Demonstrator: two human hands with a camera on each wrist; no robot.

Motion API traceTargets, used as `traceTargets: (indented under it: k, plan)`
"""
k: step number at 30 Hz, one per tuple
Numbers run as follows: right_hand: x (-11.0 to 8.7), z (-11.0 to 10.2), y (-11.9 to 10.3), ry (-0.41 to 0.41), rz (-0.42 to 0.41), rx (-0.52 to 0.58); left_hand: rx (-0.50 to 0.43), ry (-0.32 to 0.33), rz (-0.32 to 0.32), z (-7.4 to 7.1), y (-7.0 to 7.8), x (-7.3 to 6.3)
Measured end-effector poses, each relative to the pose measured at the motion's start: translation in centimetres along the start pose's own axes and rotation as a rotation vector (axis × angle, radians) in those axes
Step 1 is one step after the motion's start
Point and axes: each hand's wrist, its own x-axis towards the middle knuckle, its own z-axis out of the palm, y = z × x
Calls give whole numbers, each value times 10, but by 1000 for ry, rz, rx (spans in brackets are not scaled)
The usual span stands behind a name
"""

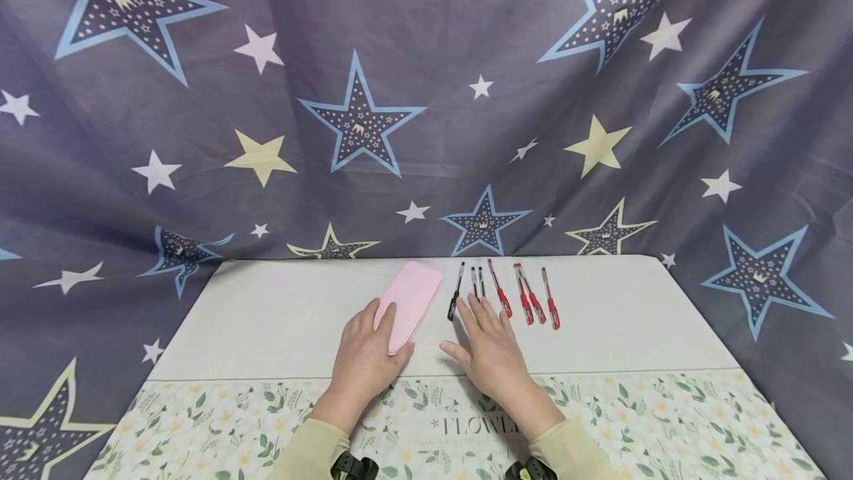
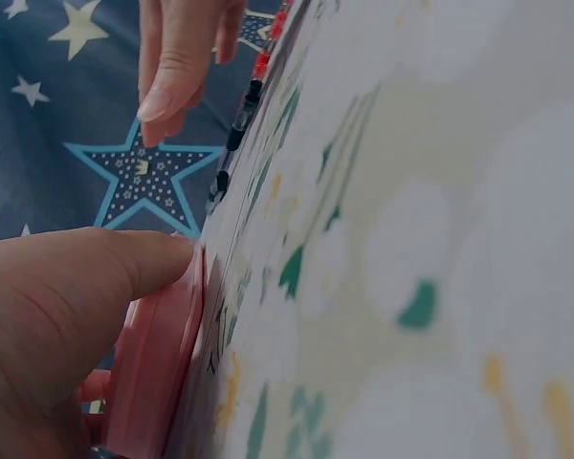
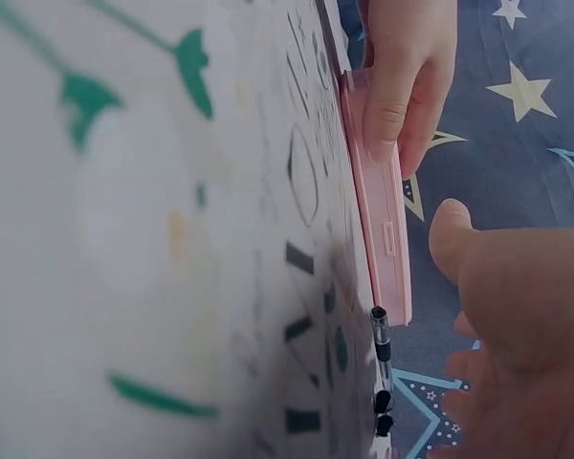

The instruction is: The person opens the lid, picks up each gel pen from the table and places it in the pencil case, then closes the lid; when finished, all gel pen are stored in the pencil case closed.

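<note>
A pink pencil case (image 1: 415,295) lies aslant on the white part of the table, its lid down. My left hand (image 1: 366,354) grips its near end, thumb at the near corner and fingers along the left side. In the right wrist view a small clasp shows on the side of the pencil case (image 3: 383,191). My right hand (image 1: 493,350) is held over the table to the right of the case, fingers straight and spread, holding nothing. Just beyond its fingertips lie black pens (image 1: 456,291), partly hidden by the hand, and several red pens (image 1: 554,313) further right.
A floral cloth (image 1: 266,421) with printed lettering covers the near part of the table, below the white surface (image 1: 280,317). Behind the table hangs a dark curtain (image 1: 426,147) with a star pattern, which also runs along both sides.
</note>
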Motion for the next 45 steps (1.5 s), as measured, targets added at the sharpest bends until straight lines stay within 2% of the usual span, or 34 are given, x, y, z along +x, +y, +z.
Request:
traceTargets:
  k: [12, 20, 25, 29, 38, 45]
  plan:
    - [1, 2, 0, -1, -15, 24, -55, -6, 92, -4, -26, 0]
    - [7, 2, -5, 7, -69, 29, -133, -52, 145, -9, -43, 3]
    - [15, 2, -6, 10, -124, 29, -190, -85, 156, -13, -48, 4]
    - [24, 3, -8, -21, -159, 15, -218, -106, 164, -15, -54, 3]
    - [47, 7, -14, -56, -273, 5, -257, -122, 199, -18, -63, 2]
    - [59, 10, -19, -90, -299, 7, -271, -166, 175, -21, -64, 3]
